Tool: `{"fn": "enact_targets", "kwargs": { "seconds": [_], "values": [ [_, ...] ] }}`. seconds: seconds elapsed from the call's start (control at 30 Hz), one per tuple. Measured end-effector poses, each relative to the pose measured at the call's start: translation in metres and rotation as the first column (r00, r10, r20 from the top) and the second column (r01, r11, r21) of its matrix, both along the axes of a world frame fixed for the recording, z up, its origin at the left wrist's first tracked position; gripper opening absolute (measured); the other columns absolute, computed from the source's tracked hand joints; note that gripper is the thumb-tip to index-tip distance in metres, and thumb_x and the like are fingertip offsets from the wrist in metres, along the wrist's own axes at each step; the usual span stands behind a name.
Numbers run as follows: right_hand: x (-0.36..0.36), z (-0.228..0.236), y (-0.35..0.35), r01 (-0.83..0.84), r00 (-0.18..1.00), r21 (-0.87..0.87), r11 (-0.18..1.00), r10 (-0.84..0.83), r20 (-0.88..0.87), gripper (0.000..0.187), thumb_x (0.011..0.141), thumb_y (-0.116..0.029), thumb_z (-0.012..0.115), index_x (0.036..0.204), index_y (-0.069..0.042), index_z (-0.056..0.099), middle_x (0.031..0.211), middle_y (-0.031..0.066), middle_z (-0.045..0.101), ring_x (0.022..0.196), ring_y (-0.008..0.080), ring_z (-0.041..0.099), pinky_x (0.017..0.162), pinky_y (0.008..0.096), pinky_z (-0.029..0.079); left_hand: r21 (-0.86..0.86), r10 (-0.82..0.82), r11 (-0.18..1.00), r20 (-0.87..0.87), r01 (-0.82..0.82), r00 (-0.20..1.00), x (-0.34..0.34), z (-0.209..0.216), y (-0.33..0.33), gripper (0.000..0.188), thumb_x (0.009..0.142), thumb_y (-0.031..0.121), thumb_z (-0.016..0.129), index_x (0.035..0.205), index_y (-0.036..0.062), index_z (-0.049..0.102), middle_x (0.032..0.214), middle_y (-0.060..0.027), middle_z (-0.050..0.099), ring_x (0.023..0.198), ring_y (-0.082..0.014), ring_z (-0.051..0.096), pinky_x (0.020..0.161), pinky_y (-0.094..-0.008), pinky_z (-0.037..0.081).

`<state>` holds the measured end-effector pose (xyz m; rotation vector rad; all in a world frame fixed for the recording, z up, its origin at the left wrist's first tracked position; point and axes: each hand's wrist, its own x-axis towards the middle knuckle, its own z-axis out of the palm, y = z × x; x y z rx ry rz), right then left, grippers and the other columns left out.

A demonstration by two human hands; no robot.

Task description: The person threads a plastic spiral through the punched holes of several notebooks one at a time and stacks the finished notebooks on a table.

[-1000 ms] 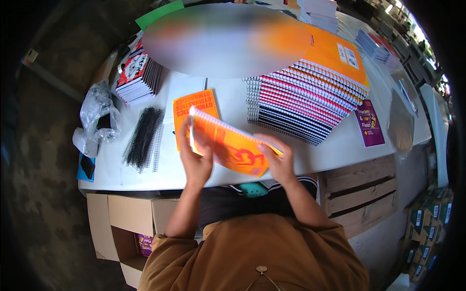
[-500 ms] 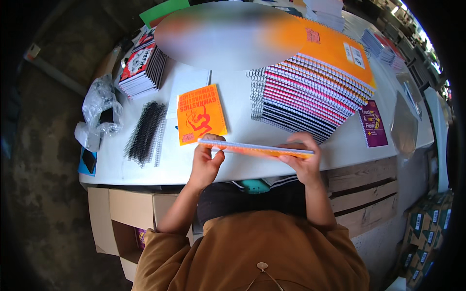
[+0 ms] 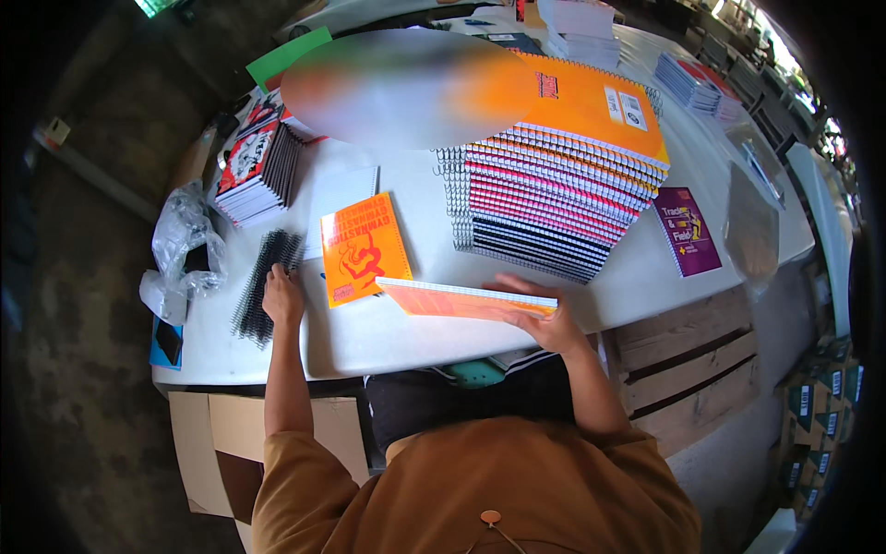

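Note:
At the left of the table, my left hand is over a pile of black spiral binding coils, its fingers closed on a coil at the pile's right side. My right hand grips the right end of an orange-covered booklet, thumb on one side and fingers on the other. The booklet is held nearly edge-on above the table's front, showing its white page edges. Flat just beyond its left end lies another orange booklet with a red gymnast figure on its cover.
A tall stack of spiral-bound notebooks stands right of centre, with a purple booklet beside it. Black-and-red books, crumpled clear plastic and a white sheet are to the left. Below are a cardboard box and wooden pallet.
My left hand has let go of the booklet and moved left to the black coils. My right hand still holds the booklet, now tilted slightly down to the right.

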<state>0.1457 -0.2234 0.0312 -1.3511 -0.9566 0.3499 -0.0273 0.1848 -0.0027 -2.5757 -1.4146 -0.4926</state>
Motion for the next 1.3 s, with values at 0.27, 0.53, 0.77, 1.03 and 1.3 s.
{"fn": "enact_targets", "kwargs": {
  "seconds": [0.27,0.53,0.77,1.03,1.3],
  "values": [
    [0.002,0.006,-0.004,-0.02,0.971,-0.007,1.0,0.018,-0.24,0.026,0.085,-0.005,0.059,0.111,-0.002,0.061,0.103,0.0065,0.064,0.089,0.0085,0.057,0.08,0.0232,0.048,-0.094,-0.113,0.989,0.033,0.116,0.993,0.007,0.014,-0.016,0.037,0.084,0.041,0.054,0.093,0.0052,0.056,0.095,-0.0146,0.059,0.089,-0.0341,0.058,0.073,-0.0455,0.045],
    [0.004,0.013,0.001,0.076,0.956,-0.112,0.991,-0.105,-0.275,0.022,0.08,-0.002,0.063,0.101,0.003,0.063,0.1,0.0108,0.065,0.087,0.0122,0.058,0.082,0.0256,0.046,-0.073,-0.02,0.997,0.041,0.022,0.999,0.004,0.011,-0.011,0.025,0.079,0.031,0.061,0.09,0.0097,0.055,0.094,-0.0098,0.057,0.087,-0.0305,0.059,0.069,-0.0435,0.047],
    [0.006,0.0,0.0,0.102,0.97,-0.049,0.994,-0.11,-0.217,0.024,0.079,-0.001,0.064,0.103,0.003,0.063,0.099,0.0115,0.065,0.086,0.0126,0.059,0.08,0.0257,0.048,-0.074,-0.055,0.996,-0.093,0.049,0.994,0.011,0.013,-0.019,0.029,0.08,0.034,0.061,0.09,0.007,0.058,0.097,-0.0114,0.056,0.087,-0.0299,0.06,0.069,-0.0436,0.048],
    [0.006,0.003,0.001,0.141,0.982,-0.011,0.99,-0.141,-0.125,0.023,0.079,0.0,0.063,0.102,0.003,0.062,0.099,0.0107,0.064,0.084,0.0125,0.059,0.078,0.0254,0.049,-0.176,-0.003,0.984,0.127,0.025,0.992,-0.001,0.052,-0.012,0.031,0.08,0.039,0.059,0.083,0.0093,0.066,0.079,-0.0145,0.064,0.075,-0.0356,0.061,0.066,-0.0427,0.047],
    [0.007,0.003,-0.003,0.155,0.95,-0.121,0.98,-0.182,-0.255,0.024,0.08,-0.002,0.063,0.103,0.004,0.062,0.098,0.0108,0.065,0.083,0.0121,0.06,0.077,0.025,0.049,-0.495,-0.336,0.326,0.736,0.806,0.588,0.037,0.099,-0.105,0.032,0.075,-0.002,0.036,0.102,-0.0007,0.051,0.074,-0.0009,0.049,0.063,-0.0068,0.041,0.058,-0.0205,0.034]
  ]
}}
